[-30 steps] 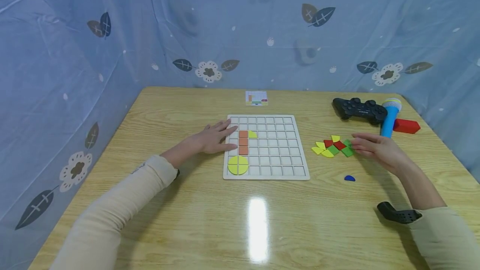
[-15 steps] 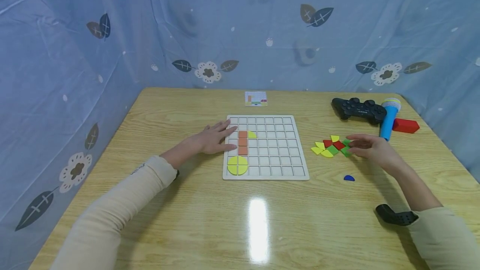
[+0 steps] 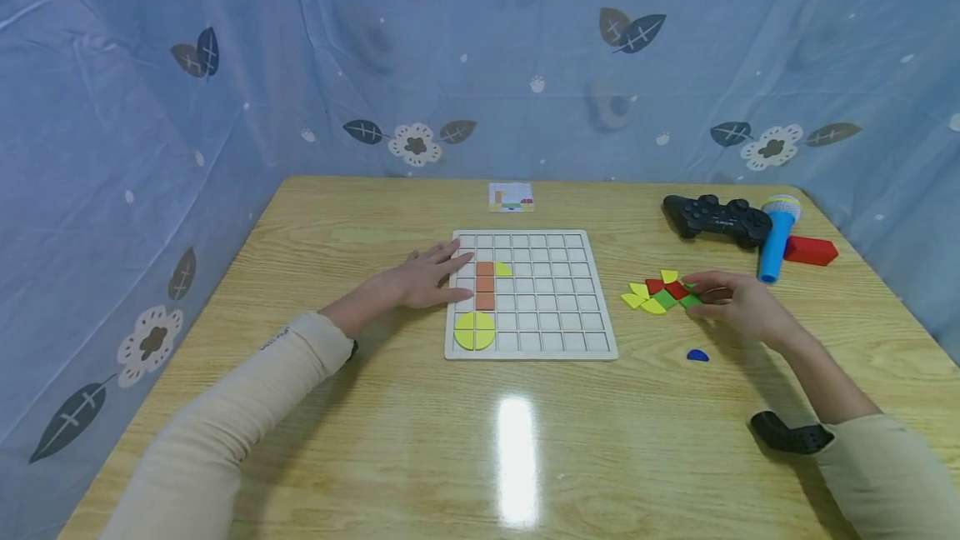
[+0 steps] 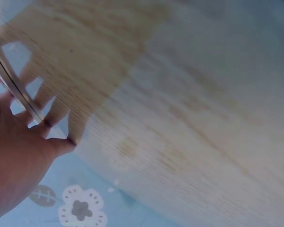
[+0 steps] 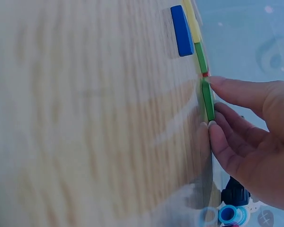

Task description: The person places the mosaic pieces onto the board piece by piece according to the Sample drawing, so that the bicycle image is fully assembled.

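My left hand [image 3: 423, 277] lies with fingers spread over the left edge of a white grid board [image 3: 550, 303]. On the board sit a column of orange square tiles [image 3: 485, 283], a yellow quarter-circle tile [image 3: 503, 270] beside its top, and a yellow circle made of quarter pieces [image 3: 484, 341] below. To the board's right, my right hand [image 3: 742, 307] is at the edge of a pile of yellow, red [image 3: 676, 289] and green tiles. In the right wrist view, its thumb and fingers pinch a green tile [image 5: 208, 101] at opposite ends. A blue half-circle tile [image 3: 697, 355] lies nearer me.
A small picture card [image 3: 512, 197] lies behind the board. At the back right are a black game controller [image 3: 717, 220], a blue toy microphone [image 3: 776, 247] and a red block [image 3: 812, 251]. Patterned blue cloth [image 3: 525, 48] hangs around the wooden table [image 3: 375, 440].
My right hand has shifted slightly left over the pile, and its thumb and fingers have come around the green tile. The left hand keeps its place on the board.
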The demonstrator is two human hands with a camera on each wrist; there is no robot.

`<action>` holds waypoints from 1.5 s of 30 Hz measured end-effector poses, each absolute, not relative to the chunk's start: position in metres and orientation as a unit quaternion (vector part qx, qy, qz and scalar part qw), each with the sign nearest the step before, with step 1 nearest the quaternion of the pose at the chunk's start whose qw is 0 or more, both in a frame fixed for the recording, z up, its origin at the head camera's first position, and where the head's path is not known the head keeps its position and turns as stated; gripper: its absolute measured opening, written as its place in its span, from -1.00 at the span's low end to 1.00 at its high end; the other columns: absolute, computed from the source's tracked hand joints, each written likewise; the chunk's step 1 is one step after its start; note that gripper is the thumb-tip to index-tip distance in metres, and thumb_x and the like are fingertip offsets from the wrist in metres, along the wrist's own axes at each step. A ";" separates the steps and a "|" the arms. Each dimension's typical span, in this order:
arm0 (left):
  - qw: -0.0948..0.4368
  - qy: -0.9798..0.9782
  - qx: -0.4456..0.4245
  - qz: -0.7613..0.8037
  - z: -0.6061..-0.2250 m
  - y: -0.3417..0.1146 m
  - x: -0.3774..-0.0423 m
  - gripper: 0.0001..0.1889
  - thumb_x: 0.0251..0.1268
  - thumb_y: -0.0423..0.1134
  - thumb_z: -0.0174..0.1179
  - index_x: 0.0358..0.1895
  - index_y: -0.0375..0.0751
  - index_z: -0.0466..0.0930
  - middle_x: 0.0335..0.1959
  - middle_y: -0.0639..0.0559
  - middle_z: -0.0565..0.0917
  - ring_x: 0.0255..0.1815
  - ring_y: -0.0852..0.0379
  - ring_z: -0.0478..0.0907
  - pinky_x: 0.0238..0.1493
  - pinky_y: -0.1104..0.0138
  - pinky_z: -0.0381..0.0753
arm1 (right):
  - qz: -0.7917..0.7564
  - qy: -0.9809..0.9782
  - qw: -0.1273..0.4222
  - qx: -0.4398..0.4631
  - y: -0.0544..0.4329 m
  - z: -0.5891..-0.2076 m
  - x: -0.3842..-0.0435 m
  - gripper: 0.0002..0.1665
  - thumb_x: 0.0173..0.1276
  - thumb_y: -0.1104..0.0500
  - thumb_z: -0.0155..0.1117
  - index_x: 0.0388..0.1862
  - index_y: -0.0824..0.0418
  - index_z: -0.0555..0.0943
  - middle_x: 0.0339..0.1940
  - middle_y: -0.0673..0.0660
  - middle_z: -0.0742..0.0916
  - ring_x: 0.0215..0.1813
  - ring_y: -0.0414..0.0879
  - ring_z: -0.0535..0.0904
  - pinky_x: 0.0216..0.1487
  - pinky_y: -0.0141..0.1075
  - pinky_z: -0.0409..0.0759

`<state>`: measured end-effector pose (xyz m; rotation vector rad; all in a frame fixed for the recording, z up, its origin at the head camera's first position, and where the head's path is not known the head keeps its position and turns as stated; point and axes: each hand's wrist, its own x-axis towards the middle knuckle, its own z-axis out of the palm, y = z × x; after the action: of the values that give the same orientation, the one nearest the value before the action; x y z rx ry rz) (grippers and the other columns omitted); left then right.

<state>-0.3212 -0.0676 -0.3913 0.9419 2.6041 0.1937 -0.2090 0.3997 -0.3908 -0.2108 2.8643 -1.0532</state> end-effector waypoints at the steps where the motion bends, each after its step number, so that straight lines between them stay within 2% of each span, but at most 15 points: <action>1: 0.181 0.922 0.334 0.070 -0.391 -0.068 -0.321 -0.19 0.38 0.35 -0.22 0.55 0.11 -0.24 0.54 -0.02 -0.33 0.51 -0.04 -0.39 0.40 -0.09 -0.32 | -0.341 0.937 0.042 -0.067 0.399 -0.391 -0.209 -0.44 0.31 0.22 0.31 0.23 0.43 0.45 0.07 0.44 0.57 0.03 0.26 0.50 -0.19 -0.57 0.48; 7: 0.179 0.922 0.334 0.074 -0.392 -0.069 -0.321 -0.19 0.38 0.34 -0.21 0.55 0.10 -0.23 0.54 -0.03 -0.32 0.51 -0.04 -0.39 0.40 -0.10 -0.32 | -0.327 0.942 0.043 -0.067 0.399 -0.391 -0.211 -0.46 0.31 0.24 0.31 0.22 0.43 0.46 0.07 0.43 0.57 0.03 0.26 0.50 -0.19 -0.57 0.47; 20: 0.185 0.921 0.335 0.078 -0.391 -0.068 -0.322 -0.19 0.38 0.34 -0.21 0.55 0.10 -0.23 0.54 -0.02 -0.33 0.51 -0.06 -0.39 0.40 -0.10 -0.33 | -0.324 0.937 0.034 -0.125 0.399 -0.393 -0.209 -0.49 0.28 0.30 0.32 0.20 0.41 0.49 0.05 0.39 0.61 -0.01 0.20 0.52 -0.15 -0.52 0.51; 26: 0.185 0.922 0.332 0.076 -0.391 -0.069 -0.322 -0.19 0.37 0.35 -0.21 0.55 0.12 -0.23 0.54 -0.01 -0.34 0.51 -0.05 -0.39 0.40 -0.08 -0.33 | -0.316 0.940 0.046 -0.117 0.399 -0.391 -0.208 -0.47 0.26 0.29 0.34 0.21 0.37 0.50 0.05 0.33 0.62 0.00 0.16 0.50 -0.13 -0.54 0.49; 30: 0.183 0.922 0.332 0.075 -0.391 -0.069 -0.322 -0.19 0.37 0.35 -0.21 0.55 0.11 -0.23 0.54 -0.02 -0.33 0.51 -0.06 -0.38 0.40 -0.09 -0.33 | -0.322 0.939 0.054 -0.110 0.400 -0.390 -0.208 -0.47 0.26 0.24 0.36 0.19 0.38 0.50 0.03 0.32 0.61 -0.05 0.11 0.50 -0.18 -0.47 0.52; 35: 0.181 0.922 0.333 0.072 -0.391 -0.069 -0.322 -0.19 0.38 0.35 -0.22 0.55 0.11 -0.24 0.54 -0.02 -0.34 0.51 -0.07 -0.38 0.40 -0.09 -0.33 | -0.326 0.938 0.056 -0.101 0.402 -0.391 -0.207 -0.54 0.27 0.19 0.36 0.10 0.37 0.56 -0.13 0.22 0.60 -0.23 -0.05 0.45 -0.33 -0.40 0.52; 40: 0.183 0.921 0.335 0.075 -0.391 -0.069 -0.322 -0.20 0.38 0.34 -0.22 0.55 0.10 -0.23 0.54 -0.03 -0.33 0.51 -0.08 -0.38 0.39 -0.11 -0.32 | -0.315 0.943 0.059 -0.090 0.401 -0.389 -0.206 -0.62 0.29 0.14 0.34 0.01 0.34 0.61 -0.32 0.14 0.53 -0.33 -0.05 0.40 -0.45 -0.36 0.43; 42: 0.184 0.921 0.336 0.075 -0.392 -0.069 -0.322 -0.19 0.38 0.35 -0.22 0.55 0.09 -0.23 0.54 -0.03 -0.33 0.51 -0.08 -0.37 0.39 -0.11 -0.32 | -0.309 0.945 0.064 -0.083 0.401 -0.388 -0.206 -0.62 0.32 0.13 0.32 0.02 0.34 0.61 -0.29 0.16 0.55 -0.31 -0.03 0.40 -0.44 -0.36 0.43; 45: 0.185 0.921 0.335 0.073 -0.392 -0.069 -0.322 -0.19 0.37 0.36 -0.22 0.55 0.10 -0.23 0.54 -0.02 -0.34 0.51 -0.06 -0.38 0.40 -0.10 -0.32 | -0.313 0.944 0.075 -0.070 0.400 -0.386 -0.205 -0.59 0.38 0.11 0.25 0.08 0.37 0.59 -0.14 0.25 0.62 -0.23 -0.02 0.46 -0.38 -0.35 0.49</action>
<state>-0.3218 -0.0694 -0.3921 0.9442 2.5960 0.2059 -0.2049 0.4001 -0.3862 -0.2109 2.8328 -0.9377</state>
